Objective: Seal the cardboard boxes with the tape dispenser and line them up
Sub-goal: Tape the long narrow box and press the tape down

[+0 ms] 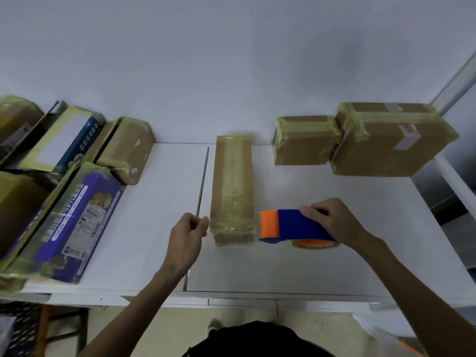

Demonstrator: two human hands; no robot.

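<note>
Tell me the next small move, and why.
Probably slide the long box right, beside the small sealed box: tape already covers its top seam and near end, and the right hand holds the tape dispenser down on the table.

This is a packing room, a plain spot for getting parcels ready. A white table (322, 266) stands hard against a bare pale wall (231, 60). At the table's back right corner a smaller box (304, 140) touches a bigger box (391, 143), both brown cardboard wrapped in yellowish tape. A long box (233, 186), taped the same way, lies across the middle of the table. At the table's left end printed cartons (74, 222) are heaped together, taped too. A blue and orange tape dispenser (296, 228) is down on the table, toward its front. Below the table's front edge shows a beige floor (257, 316).
</note>
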